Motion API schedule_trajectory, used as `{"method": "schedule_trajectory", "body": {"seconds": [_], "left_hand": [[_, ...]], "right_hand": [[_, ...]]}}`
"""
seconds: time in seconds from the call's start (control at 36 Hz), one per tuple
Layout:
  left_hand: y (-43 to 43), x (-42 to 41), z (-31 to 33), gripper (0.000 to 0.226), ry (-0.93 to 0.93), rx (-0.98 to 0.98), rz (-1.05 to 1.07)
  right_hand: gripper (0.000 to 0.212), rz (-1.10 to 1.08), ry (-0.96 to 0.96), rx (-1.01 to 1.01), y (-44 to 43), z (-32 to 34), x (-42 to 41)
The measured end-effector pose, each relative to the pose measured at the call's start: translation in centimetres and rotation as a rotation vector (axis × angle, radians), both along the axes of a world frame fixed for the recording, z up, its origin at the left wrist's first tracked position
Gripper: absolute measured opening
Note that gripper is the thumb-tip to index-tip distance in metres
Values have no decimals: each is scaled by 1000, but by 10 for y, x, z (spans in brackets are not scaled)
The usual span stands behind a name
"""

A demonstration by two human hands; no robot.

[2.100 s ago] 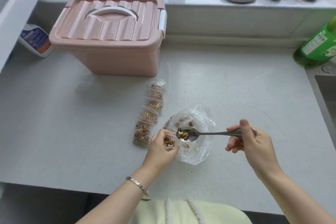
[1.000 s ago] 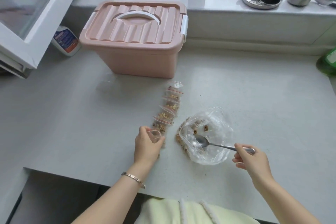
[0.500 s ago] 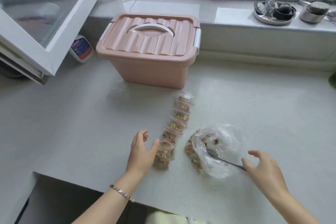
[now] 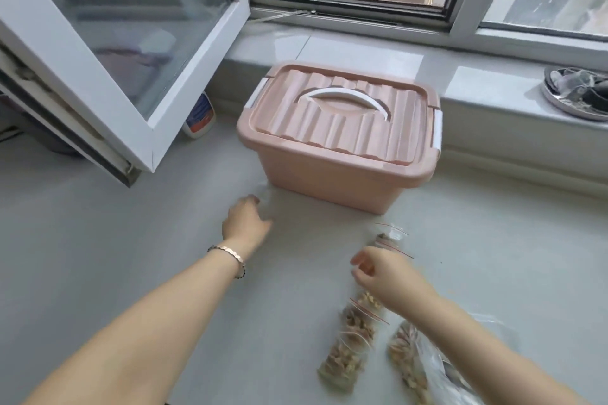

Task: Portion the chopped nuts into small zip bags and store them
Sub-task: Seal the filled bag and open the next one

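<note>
Head view, the only one:

- left hand (image 4: 245, 223) is stretched forward, fingers straight and apart. Its tips are at a faint clear patch of plastic (image 4: 267, 199) on the counter (image 4: 98, 256), just in front of the pink storage box (image 4: 335, 154). The patch looks like empty zip bags, too blurred to be sure
- right hand (image 4: 386, 274) is well apart from the left and hovers over the row of filled zip bags (image 4: 353, 339). Fingers are loosely curled, with nothing visible between them
- the row runs from near the box back toward the person. The middle bags are hidden under the right hand
- the big clear bag of chopped nuts (image 4: 424, 368) lies just right of the row, at the lower edge
- the box lid is shut and its white handle (image 4: 345, 99) lies flat

Step, my guess: fetching a fresh empty bag. To do it well:
- pinch a single bag at its strip edge, since thin film clings and two may lift together
- keep the right forearm off the filled row and the nut bag so nothing spills
- check each red seal before boxing
- the lid has to come off first

Writing:
- bottle (image 4: 199, 115) behind the open window sash (image 4: 108, 82) has a blue and red label, text unreadable
- the bags show only red zip lines
- no mark can be read on the box
</note>
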State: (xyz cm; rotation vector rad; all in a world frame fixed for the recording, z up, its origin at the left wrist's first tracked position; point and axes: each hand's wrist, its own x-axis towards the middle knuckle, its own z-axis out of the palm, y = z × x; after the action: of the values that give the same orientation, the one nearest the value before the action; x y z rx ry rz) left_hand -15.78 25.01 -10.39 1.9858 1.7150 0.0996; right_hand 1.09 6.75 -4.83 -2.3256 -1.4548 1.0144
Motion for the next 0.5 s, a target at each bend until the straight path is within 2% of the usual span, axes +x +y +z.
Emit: {"method": "schedule_trajectory", "body": {"seconds": [0.11, 0.31, 0.39, 0.5], "left_hand": [[23, 2, -20, 51, 111, 2, -23], [45, -3, -37, 21, 183, 131, -77], [31, -6, -28, 11, 88, 144, -86], [-17, -3, -1, 23, -261, 28, 27]], "right_hand": [[23, 10, -17, -27, 19, -11, -1], [24, -25, 18, -29, 43, -20, 3], [23, -24, 32, -19, 44, -20, 1], [22, -41, 55, 54, 35, -12, -2]]}}
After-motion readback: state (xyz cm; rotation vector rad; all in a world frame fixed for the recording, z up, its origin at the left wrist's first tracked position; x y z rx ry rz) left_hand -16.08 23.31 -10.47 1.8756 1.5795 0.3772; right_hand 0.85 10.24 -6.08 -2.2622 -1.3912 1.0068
